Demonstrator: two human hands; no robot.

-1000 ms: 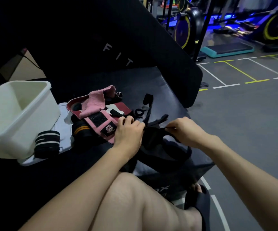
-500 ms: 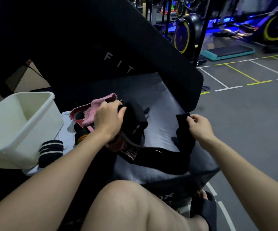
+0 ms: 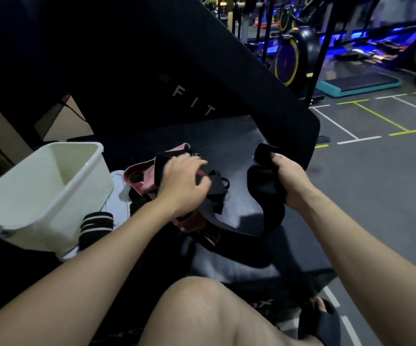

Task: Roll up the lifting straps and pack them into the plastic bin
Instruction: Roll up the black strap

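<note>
Currently untangling one black lifting strap (image 3: 267,193) from the pile before rolling it.

Right hand (image 3: 290,178) is gripping one end of the strap, its fingers curled round the folded fabric; left hand (image 3: 184,181) is pinching the other end over the pink gear (image 3: 149,181). Pulling the strap taut and flat first should be giving a tighter roll. It is hanging dark, wide and limp between the hands above the tabletop (image 3: 227,136), with the white plastic bin (image 3: 52,186) sitting at the left.

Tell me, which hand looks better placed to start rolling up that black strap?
Probably the right hand: it already grips one end of the black strap, held up off the bench. The left hand lies over the pile beside the bin.
</note>
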